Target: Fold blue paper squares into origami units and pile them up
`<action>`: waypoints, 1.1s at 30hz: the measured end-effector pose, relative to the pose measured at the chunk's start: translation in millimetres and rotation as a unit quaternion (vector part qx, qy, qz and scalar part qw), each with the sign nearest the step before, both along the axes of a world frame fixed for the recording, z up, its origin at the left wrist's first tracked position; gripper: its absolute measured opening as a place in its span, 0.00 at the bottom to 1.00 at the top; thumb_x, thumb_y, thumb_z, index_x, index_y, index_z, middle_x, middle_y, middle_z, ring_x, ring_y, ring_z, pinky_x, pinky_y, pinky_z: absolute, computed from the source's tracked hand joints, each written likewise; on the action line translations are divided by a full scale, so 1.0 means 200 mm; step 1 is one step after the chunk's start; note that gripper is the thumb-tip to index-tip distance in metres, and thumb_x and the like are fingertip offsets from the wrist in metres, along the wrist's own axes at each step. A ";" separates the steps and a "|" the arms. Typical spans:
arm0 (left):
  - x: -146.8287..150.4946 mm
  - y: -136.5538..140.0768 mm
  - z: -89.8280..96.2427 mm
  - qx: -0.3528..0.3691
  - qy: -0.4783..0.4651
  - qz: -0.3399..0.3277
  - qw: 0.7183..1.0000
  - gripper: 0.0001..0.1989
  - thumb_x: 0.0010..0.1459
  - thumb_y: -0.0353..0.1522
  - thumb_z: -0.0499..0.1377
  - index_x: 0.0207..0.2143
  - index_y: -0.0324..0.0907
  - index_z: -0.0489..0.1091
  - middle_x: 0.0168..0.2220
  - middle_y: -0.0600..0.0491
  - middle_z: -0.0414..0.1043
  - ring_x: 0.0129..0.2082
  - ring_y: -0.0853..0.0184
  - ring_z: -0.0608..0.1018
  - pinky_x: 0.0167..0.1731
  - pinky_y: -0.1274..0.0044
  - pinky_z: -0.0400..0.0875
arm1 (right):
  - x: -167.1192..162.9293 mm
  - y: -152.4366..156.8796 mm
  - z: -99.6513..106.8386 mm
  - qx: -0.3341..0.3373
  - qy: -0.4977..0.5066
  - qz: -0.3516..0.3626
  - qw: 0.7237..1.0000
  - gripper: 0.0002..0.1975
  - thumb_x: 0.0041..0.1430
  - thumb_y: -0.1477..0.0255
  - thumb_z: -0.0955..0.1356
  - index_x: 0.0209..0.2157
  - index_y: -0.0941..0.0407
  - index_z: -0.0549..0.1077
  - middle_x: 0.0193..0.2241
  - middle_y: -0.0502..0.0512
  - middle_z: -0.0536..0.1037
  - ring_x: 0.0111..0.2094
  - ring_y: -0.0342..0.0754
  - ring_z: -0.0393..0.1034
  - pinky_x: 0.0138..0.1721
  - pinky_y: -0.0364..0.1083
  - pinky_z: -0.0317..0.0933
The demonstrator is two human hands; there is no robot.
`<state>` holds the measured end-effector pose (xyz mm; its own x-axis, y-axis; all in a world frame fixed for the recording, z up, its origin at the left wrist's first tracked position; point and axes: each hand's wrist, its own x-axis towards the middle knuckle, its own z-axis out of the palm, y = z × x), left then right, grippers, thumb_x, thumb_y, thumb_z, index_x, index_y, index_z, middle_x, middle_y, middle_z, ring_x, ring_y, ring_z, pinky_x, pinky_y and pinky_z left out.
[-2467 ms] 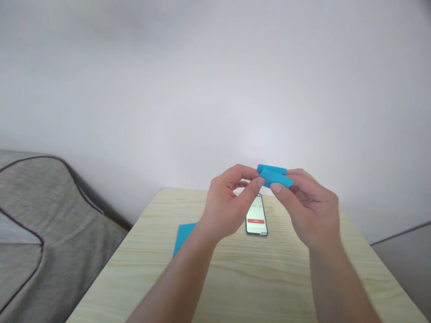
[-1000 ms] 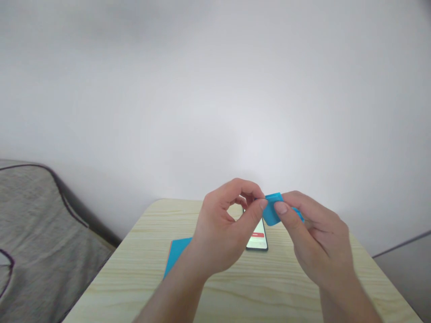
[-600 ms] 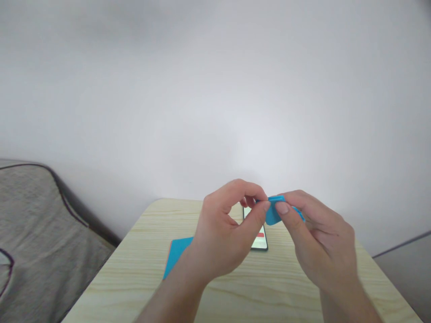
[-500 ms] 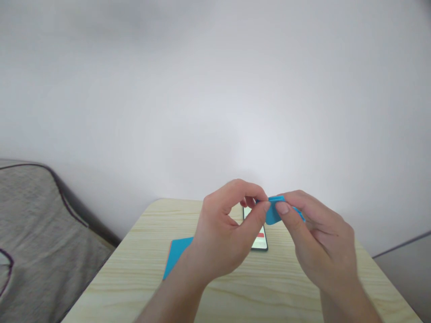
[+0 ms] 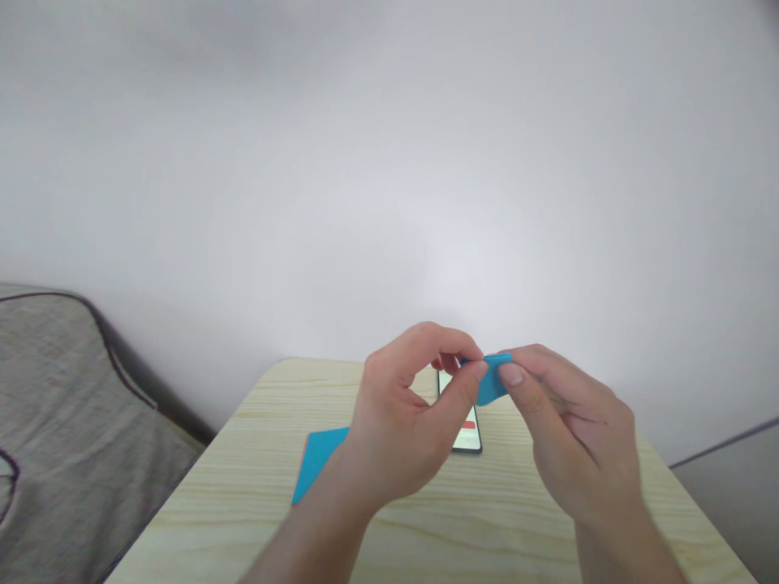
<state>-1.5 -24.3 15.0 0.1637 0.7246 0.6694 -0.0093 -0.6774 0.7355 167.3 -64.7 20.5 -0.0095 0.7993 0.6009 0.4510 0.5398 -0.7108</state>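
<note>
A small piece of folded blue paper (image 5: pixel 492 384) is held up above the table between both hands. My left hand (image 5: pixel 419 414) pinches its upper left edge between thumb and index finger. On the other side, the thumb of my right hand (image 5: pixel 578 430) presses against the paper's front, with the fingers closed behind it. Part of the paper is hidden by the fingertips. Under my left wrist lies a stack of blue paper (image 5: pixel 317 462) with a thin orange edge, partly covered by the forearm.
A phone (image 5: pixel 467 436) with a lit screen lies on the pale wooden table (image 5: pixel 243 503), partly behind my left hand. The white wall (image 5: pixel 389 178) rises right behind the table. Grey fabric with dark piping (image 5: pixel 66 405) is at the left.
A blue bit that showed beyond the right thumb is now hidden behind the right hand. Both hands keep their pinch, and the view has shifted slightly.
</note>
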 end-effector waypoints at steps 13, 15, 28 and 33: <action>-0.02 -0.02 0.01 -0.084 -0.006 -0.029 0.996 0.05 0.62 0.35 0.66 0.35 0.43 0.75 0.32 0.54 0.73 0.37 0.66 0.72 0.41 0.72 0.68 | -0.03 0.01 -0.02 -0.039 0.121 0.033 0.991 0.07 0.69 0.69 0.69 0.43 0.48 0.82 0.40 0.48 0.82 0.43 0.46 0.74 0.41 0.43 0.67; -0.02 -0.02 0.01 -0.089 -0.011 -0.028 0.996 0.06 0.62 0.35 0.66 0.34 0.43 0.75 0.31 0.54 0.72 0.37 0.66 0.72 0.40 0.72 0.68 | -0.03 0.01 -0.02 -0.039 0.119 0.034 0.992 0.08 0.69 0.69 0.69 0.43 0.48 0.82 0.40 0.49 0.82 0.44 0.46 0.74 0.42 0.43 0.68; -0.02 0.00 0.01 -0.124 -0.057 -0.062 0.989 0.06 0.57 0.36 0.71 0.34 0.44 0.78 0.34 0.52 0.76 0.38 0.65 0.74 0.41 0.71 0.69 | -0.04 0.04 -0.09 0.009 0.161 -0.020 0.987 0.07 0.67 0.66 0.70 0.41 0.49 0.82 0.40 0.51 0.82 0.40 0.47 0.76 0.34 0.43 0.69; -0.01 0.00 0.00 -0.114 -0.067 -0.042 0.990 0.06 0.57 0.35 0.70 0.33 0.44 0.77 0.34 0.53 0.76 0.37 0.65 0.75 0.42 0.71 0.70 | -0.04 0.04 -0.10 0.018 0.170 -0.028 0.985 0.07 0.67 0.66 0.70 0.41 0.50 0.82 0.40 0.52 0.82 0.41 0.48 0.75 0.35 0.44 0.68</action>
